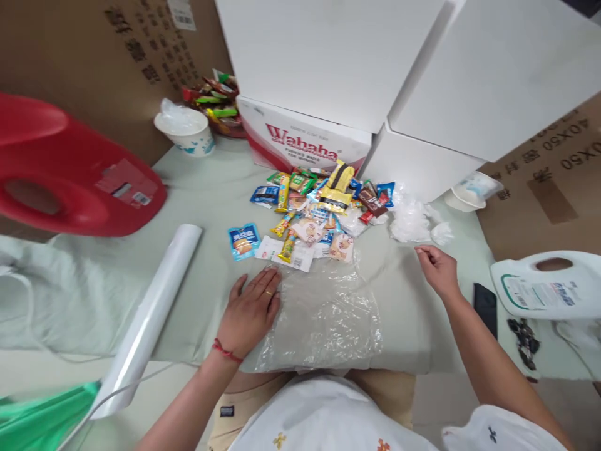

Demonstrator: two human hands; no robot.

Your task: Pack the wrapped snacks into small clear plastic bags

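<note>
My left hand (255,297) lies flat with fingers out, touching the left edge of a clear plastic bag (323,319) spread on the cloth. Just beyond its fingertips is a white packet (300,258) under a small yellow snack (287,246). A blue snack packet (243,241) lies apart to the left. Past the bag is a heap of wrapped snacks (314,207). To the right, my right hand (439,270) is raised with fingers curled together. Whatever it may pinch is too small to make out. Near it sits a crumpled clump of clear plastic bags (410,216).
A Wahaha box (305,138) and white boxes (323,50) stand behind the heap. At left are a red jug (70,175), a white roll (150,313) and a paper bowl (190,134). At right lie a phone (485,308), keys (523,341) and a white jug (549,288).
</note>
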